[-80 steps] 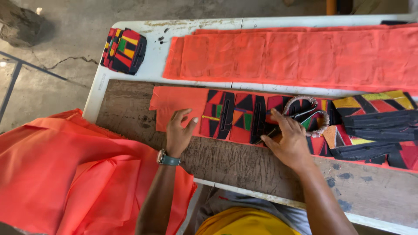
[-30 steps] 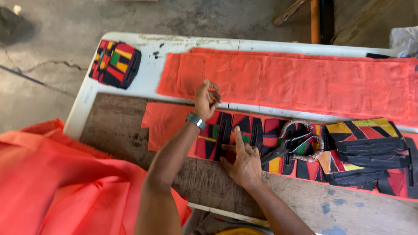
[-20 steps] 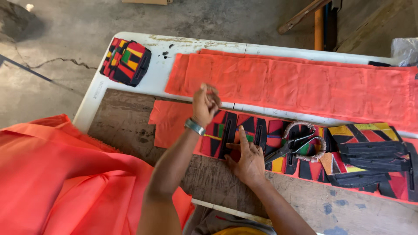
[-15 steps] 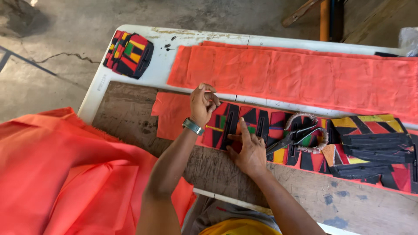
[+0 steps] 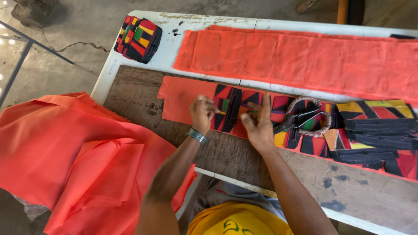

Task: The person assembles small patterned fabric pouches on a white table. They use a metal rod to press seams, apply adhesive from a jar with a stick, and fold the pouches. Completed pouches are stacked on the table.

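Now both hands sit together over the patterned strip (image 5: 278, 126); half a second back the left hand (image 5: 203, 114) was reaching up toward the orange band (image 5: 305, 61) at the far desk side, and it has dropped back to the near work. Left hand is closed in a loose fist, fingertips pinched at a black piece (image 5: 231, 109), but I cannot tell if it really grasps anything. Right hand (image 5: 257, 126) is open, released, one finger pointing up, palm pressing the strip flat. That reads as settling pieces into place. Strip lies along the wooden board (image 5: 244, 161) on the white desk (image 5: 174, 48), multicoloured geometric print on an orange backing. Scissors (image 5: 305, 121) rest just right of the hands. Small patterned stack (image 5: 138, 38) at the desk corner, loose orange cloth (image 5: 69, 152) hanging left.
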